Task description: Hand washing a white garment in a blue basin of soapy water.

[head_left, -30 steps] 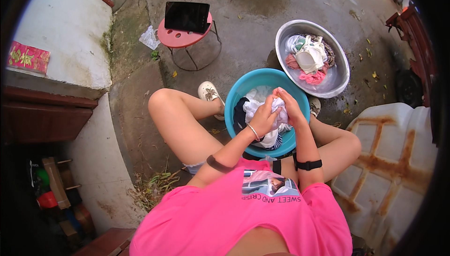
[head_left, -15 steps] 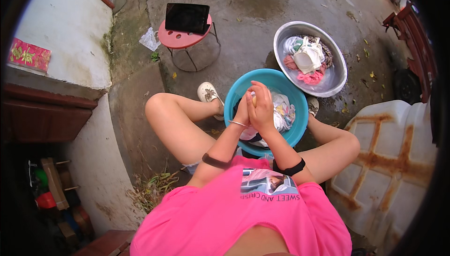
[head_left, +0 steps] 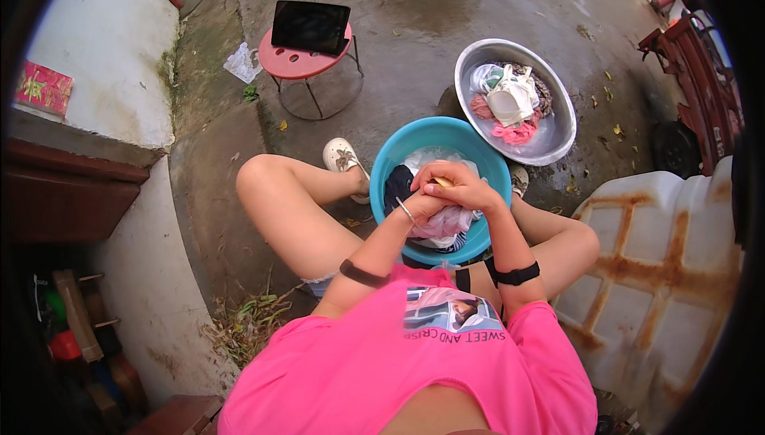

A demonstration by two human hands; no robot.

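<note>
My left hand and my right hand are clasped together above a turquoise basin. Between them a small yellow bar of soap shows only in part, pressed between palms and fingers. My right hand lies over the top of it, with the left one underneath. In the basin, below my hands, lie wet clothes: a dark navy piece, a pale pink one and a striped cloth. My hands hide the middle of the pile.
A metal basin with white and pink laundry stands beyond the turquoise one, to the right. On a red stool at the far left a black tablet leans upright. A rust-stained white container is close on my right.
My hands have turned from upright, palms together, to a flatter clasp with the right across the left. They are slightly lower, and more of the dark and striped clothes shows.
</note>
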